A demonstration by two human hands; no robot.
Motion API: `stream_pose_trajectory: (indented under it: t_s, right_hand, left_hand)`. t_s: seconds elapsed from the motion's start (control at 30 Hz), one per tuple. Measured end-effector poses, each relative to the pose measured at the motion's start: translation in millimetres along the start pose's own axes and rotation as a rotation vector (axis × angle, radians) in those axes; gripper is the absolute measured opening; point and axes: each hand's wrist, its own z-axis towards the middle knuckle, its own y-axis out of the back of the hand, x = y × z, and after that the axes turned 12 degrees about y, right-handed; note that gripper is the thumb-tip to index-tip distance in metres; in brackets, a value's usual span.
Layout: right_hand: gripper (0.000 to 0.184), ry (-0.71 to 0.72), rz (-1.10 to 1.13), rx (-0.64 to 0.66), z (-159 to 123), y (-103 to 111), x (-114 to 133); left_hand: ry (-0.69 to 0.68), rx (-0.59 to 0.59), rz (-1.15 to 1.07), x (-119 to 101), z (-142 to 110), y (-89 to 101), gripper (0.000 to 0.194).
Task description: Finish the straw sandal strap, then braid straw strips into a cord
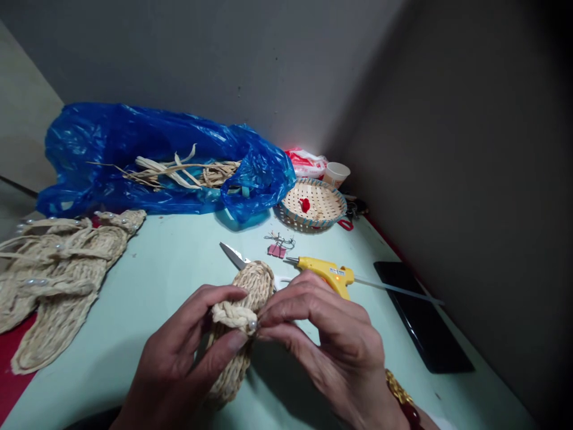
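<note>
The table (161, 254) bears a basket (326, 203) and glue gun (320, 266).

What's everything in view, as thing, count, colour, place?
Woven slipper: 1, straw, front centre
Braided strap: 1, cream, on slipper
Bead: 1, pearly, strap's end
Stacked slippers: several, straw, far left
Bag: 1, blue, back left
Plant strands: many, tan, in bag
Basket: 1, tan, back centre
Red item: 1, red, in basket
Packet: 1, red-white, behind basket
Cup: 1, whitish, behind basket
Clip: 1, pink, centre
Scissors, apparently: 1, silver, behind slipper
Glue gun: 1, yellow, centre right
Glue stick: 1, translucent, in glue gun
Dark slab: 1, black, right
Table: 1, pale green, beneath
Back wall: 1, grey, behind
Bracelet: 1, gold and red, right wrist
Left hand: 1, bare, on slipper
Right hand: 1, bare, at bead
</note>
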Motion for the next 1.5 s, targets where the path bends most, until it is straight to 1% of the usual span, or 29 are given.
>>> stream_pose_trajectory:
  t_s: [0.17,0.33,0.4,0.5,0.63,0.73,0.9,1.03,1.13,1.23,1.3,1.5]
  right_hand:
    - [0.016,-0.039,0.009,-0.086,-4,-7,0]
    - [0.020,-0.047,0.035,-0.132,-7,-11,-1]
    - [0.019,-0.052,0.057,-0.139,-7,-11,-1]
    - [0.015,-0.098,0.082,-0.138,-6,-10,-1]
    - [0.014,-0.141,0.055,-0.150,-6,-11,-2]
    - [0.013,-0.140,0.045,-0.164,-6,-12,-2]
    - [0.011,-0.123,0.042,-0.195,-10,-17,-1]
    - [0.013,-0.132,0.059,-0.212,-11,-20,0]
    - [0.016,-0.202,0.114,-0.224,-11,-22,1]
    - [0.014,-0.375,0.202,-0.251,-13,-22,1]
    - [0.012,-0.444,0.225,-0.247,-14,-21,2]
    - [0.012,-0.312,0.165,-0.190,-12,-15,3]
  left_hand:
    - [0.043,0.008,-0.017,-3,-2,-0.3,0.027]
    - [0.039,0.017,-0.036,-3,-1,-0.5,0.027]
    - [0.024,0.019,-0.041,-1,0,-0.1,0.026]
    - [0.002,0.007,-0.036,2,1,0.4,0.025]
    - [0.023,0.005,-0.074,3,1,-0.7,0.024]
    - [0.026,-0.001,-0.078,1,-1,-2.0,0.023]
    - [0.023,-0.027,-0.026,0,-3,-2.0,0.027]
    - [0.033,-0.006,-0.003,-2,-2,0.1,0.028]
    - [0.013,-0.004,0.015,-6,-2,0.4,0.027]
    - [0.017,-0.027,0.009,-10,-2,-0.8,0.024]
    - [0.026,-0.031,0.013,-11,-3,-1.4,0.023]
    - [0.008,-0.021,0.054,-12,-1,2.2,0.022]
